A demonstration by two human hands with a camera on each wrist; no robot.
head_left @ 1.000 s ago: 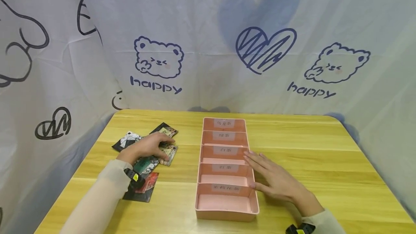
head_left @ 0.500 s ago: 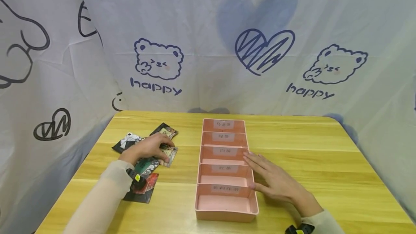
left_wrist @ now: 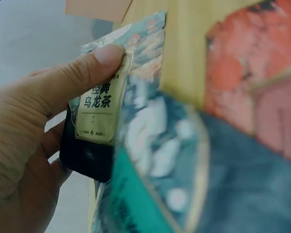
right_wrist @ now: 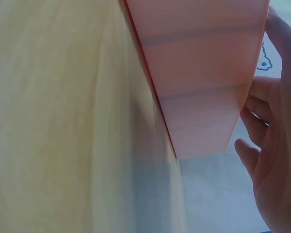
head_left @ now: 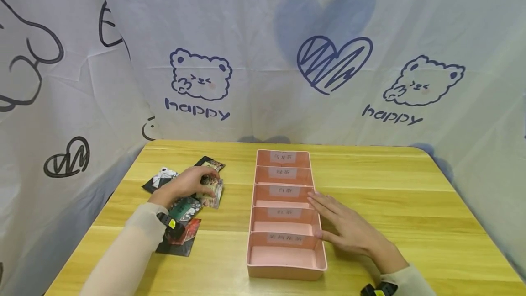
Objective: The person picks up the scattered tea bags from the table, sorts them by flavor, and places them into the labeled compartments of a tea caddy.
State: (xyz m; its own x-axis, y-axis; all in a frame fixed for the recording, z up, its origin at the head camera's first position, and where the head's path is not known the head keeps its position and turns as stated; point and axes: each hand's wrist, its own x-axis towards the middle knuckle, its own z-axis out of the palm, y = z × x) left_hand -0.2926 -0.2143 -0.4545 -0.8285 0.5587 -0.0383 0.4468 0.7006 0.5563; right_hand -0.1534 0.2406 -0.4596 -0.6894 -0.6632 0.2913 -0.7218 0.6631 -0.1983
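At the left of the table my left hand (head_left: 185,186) pinches a tea sachet (left_wrist: 98,116) with a yellow label, thumb on its front and fingers behind. The label reads oolong tea in Chinese. Close by lie more sachets: a green-labelled one (head_left: 186,209), a red one (head_left: 186,235) under the wrist, one with white print (head_left: 163,177), and a dark one (head_left: 213,164) farther back. My right hand (head_left: 349,229) rests its fairly straight fingers on the right rim of a long pink divided box (head_left: 285,272). Several labelled compartments run along the box.
The wooden table (head_left: 394,182) ends at the back against a white curtain (head_left: 255,22) printed with bears and hearts. Bare wood lies between the sachets and the box. Dark bands with yellow marks (head_left: 379,290) circle both wrists.
The sachet in my left hand has tilted up slightly and shifted a little, with the fingers spread round it. My right hand and the box have stayed put.
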